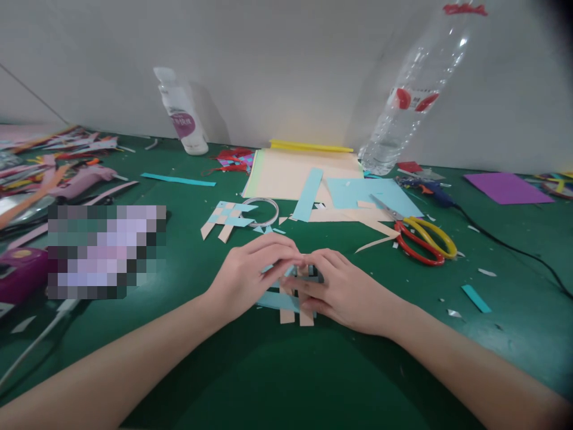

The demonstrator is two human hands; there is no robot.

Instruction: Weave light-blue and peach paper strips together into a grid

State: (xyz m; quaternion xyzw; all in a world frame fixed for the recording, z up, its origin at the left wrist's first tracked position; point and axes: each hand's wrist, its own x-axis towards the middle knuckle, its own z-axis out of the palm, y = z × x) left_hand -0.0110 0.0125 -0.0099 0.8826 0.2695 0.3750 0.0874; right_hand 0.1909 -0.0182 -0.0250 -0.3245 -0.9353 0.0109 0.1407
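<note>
In front of me a small weave of blue and pale peach paper strips (287, 316) lies on the green table. My left hand (253, 269) curves over its upper left part, with fingers and thumb closed together on the paper. From the right my right hand (342, 286) meets it, the fingertips pinching and pressing on the same strips. Both hands' fingertips touch near the top of the weave and hide much of it. Behind my left hand rests another woven blue and peach piece (226, 218), beside a roll of clear tape (275, 210).
Scissors (423, 239) with red and yellow handles lie at right, near blue paper (367, 194) and peach sheets (286, 173). A tall clear bottle (414, 89) and a white bottle (183, 116) stand by the wall. At left are a blurred-out device (105, 251) and paper scraps (58, 155).
</note>
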